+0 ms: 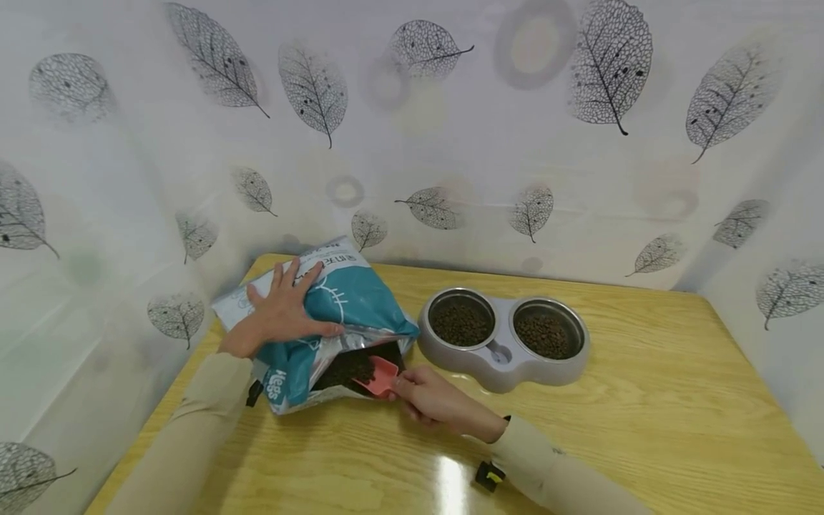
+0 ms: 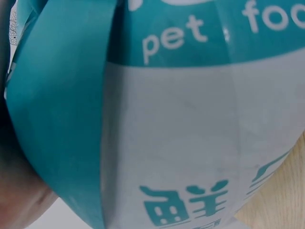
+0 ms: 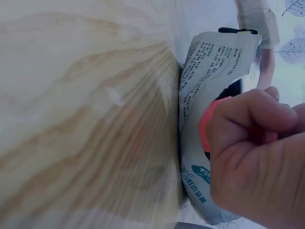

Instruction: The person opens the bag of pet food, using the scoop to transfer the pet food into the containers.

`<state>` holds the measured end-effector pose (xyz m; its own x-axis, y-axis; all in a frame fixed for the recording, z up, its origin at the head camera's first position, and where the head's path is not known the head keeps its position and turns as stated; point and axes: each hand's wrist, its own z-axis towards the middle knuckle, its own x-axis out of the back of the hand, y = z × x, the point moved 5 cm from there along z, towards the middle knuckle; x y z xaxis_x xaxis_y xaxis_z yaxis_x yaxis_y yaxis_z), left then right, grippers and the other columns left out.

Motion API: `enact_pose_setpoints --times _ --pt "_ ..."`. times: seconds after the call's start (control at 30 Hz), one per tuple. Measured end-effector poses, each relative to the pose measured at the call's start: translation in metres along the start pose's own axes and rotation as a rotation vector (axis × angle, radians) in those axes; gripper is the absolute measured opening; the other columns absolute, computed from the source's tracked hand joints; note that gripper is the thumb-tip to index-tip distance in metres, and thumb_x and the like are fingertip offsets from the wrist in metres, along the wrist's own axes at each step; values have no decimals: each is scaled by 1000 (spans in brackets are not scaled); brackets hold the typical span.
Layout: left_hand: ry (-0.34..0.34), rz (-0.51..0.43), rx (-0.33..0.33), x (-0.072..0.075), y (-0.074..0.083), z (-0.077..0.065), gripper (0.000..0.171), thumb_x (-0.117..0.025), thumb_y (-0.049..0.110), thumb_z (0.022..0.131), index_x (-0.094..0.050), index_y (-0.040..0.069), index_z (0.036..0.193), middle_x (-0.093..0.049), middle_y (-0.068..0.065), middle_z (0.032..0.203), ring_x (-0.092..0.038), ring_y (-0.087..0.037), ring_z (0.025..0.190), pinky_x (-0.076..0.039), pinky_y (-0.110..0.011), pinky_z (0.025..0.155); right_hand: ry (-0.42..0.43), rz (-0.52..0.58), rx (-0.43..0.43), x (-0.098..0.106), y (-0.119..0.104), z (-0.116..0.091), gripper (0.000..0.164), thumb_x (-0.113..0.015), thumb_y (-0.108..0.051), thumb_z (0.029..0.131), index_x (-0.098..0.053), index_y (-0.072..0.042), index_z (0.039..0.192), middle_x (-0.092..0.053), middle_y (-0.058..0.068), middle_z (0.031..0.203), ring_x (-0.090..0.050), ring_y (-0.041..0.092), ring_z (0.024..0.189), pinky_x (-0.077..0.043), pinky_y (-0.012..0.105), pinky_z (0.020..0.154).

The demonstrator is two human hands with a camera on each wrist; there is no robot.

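A teal and white pet food bag lies on its side at the table's left, its mouth open toward the front right. My left hand rests spread on top of the bag. In the left wrist view the bag fills most of the picture, with "pet food" printed on it. My right hand grips the handle of a pink scoop at the bag's mouth. Brown kibble shows inside the bag and at the scoop's front. In the right wrist view, curled fingers of my right hand surround the handle.
A grey double pet bowl stand stands right of the bag. Kibble lies in both its left bowl and right bowl. Everything stands on a wooden table, backed by leaf-patterned cloth.
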<state>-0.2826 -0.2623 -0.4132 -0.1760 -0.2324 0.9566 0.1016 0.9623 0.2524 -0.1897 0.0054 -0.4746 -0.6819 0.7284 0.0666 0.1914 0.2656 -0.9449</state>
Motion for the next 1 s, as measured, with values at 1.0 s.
enact_pose_setpoints --times 1.0 --pt "10 -15 -3 2 2 -3 129 -71 80 73 -5 23 167 6 -25 171 11 -55 155 6 -90 103 -127 175 223 7 -6 -16 57 -37 -38 112 -45 19 114 -47 -5 67 -36 4 49 -29 24 44"
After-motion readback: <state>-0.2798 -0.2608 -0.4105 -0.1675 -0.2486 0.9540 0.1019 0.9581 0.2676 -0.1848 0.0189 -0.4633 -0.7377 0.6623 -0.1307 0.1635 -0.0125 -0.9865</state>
